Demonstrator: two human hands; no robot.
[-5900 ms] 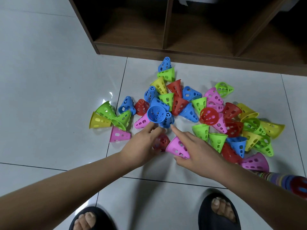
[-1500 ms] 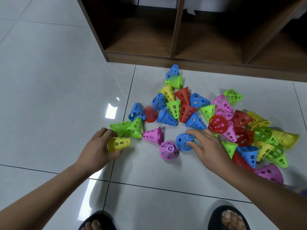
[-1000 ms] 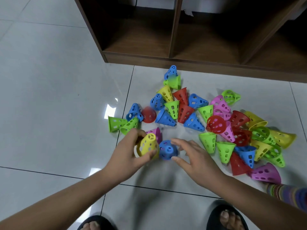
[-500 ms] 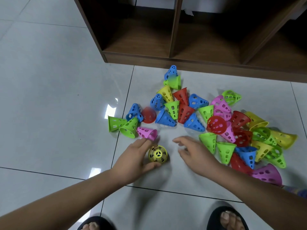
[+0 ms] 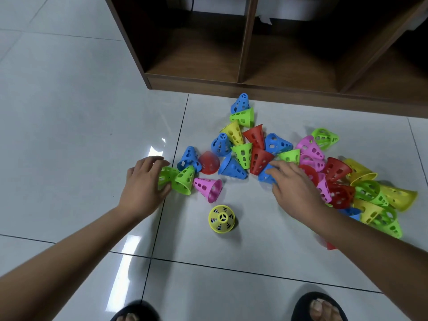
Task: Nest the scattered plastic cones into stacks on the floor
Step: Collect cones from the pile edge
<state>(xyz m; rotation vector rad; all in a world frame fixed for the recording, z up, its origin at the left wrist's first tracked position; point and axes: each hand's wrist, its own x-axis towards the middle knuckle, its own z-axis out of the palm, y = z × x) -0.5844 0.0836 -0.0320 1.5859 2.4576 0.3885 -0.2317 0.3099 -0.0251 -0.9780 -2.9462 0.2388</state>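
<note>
Several perforated plastic cones in blue, green, yellow, red and pink lie scattered on the white tiled floor. A short nested stack (image 5: 221,219) with a yellow cone on top stands upright alone, near me at centre. My left hand (image 5: 144,184) grips a green cone (image 5: 165,176) lying at the left end of the scatter, beside a second green cone (image 5: 184,180). My right hand (image 5: 295,185) closes thumb and fingers round a blue cone (image 5: 265,176) in the middle of the pile. A pink cone (image 5: 208,188) lies between my hands.
A dark wooden shelf unit (image 5: 243,84) with open compartments stands just behind the cones. The dense heap of cones (image 5: 370,195) spreads to the right, partly under my right forearm. My two feet in black sandals (image 5: 317,306) are at the bottom edge.
My left hand let go of the yellow-topped stack and moved left to the green cone. My right hand moved up from beside the stack to the blue cone.
</note>
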